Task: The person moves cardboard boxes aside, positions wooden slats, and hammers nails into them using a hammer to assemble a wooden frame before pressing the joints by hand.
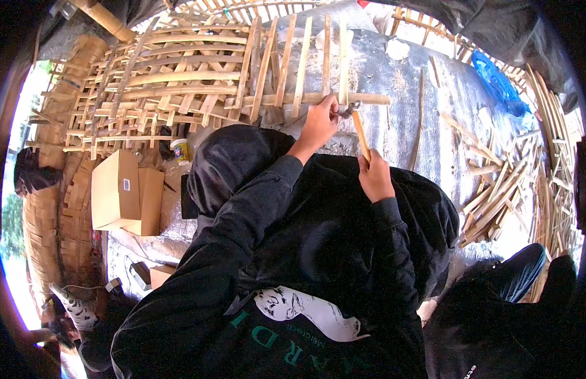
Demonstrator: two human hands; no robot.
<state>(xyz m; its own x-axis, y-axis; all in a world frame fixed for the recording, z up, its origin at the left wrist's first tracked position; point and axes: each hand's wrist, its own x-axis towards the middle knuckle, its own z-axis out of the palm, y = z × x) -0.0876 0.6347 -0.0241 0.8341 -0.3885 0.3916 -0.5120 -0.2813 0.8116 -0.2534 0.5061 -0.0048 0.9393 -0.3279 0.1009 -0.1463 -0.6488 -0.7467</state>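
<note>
My right hand (376, 178) is wrapped round the wooden handle of a hammer (361, 134). The hammer's metal head is at a long wooden crosspiece (371, 99), right beside my left hand (321, 126). Fingers of the left hand are pinched together at the crosspiece; what they hold, if anything, is too small or hidden to name. Upright wooden slats (302, 66) meet this crosspiece side by side, and one slat (343, 58) ends just above the hammer head.
Stacked slatted bamboo panels (185, 69) lie to the left. An open cardboard box (116, 192) and a small tub (179, 150) sit below them. Loose wooden strips (505, 189) are piled at right, near blue plastic (498, 79). Another person's dark clothing (495, 322) is close at lower right.
</note>
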